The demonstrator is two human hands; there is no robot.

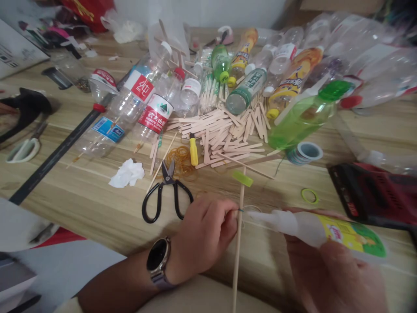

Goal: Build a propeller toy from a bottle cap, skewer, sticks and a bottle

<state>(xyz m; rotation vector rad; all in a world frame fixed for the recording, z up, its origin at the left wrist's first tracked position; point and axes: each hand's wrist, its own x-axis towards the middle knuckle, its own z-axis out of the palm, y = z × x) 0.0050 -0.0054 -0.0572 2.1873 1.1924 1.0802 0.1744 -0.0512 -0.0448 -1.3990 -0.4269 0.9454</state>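
My left hand (208, 230), wearing a watch (158, 256), is closed in a pinch on a fine dark-green thread (240, 210). The thread meets a thin wooden stick (238, 248) right beside the fingertips. Near the stick's far end sits a short yellow-green plastic strip (243, 178). My right hand (335, 269) grips a glue bottle (339, 234) with a yellow and green label, tilted almost level. Its narrow nozzle points left at the thread on the stick, very close to it; whether they touch I cannot tell.
Black-handled scissors (167, 191), rubber bands (177, 161), a yellow-handled tool (193, 150) and a heap of craft sticks (224, 130) lie beyond my hands. Several plastic bottles (156, 115) stand behind. A thread spool (304, 153), green ring (309, 196) and red-black case (368, 195) are right.
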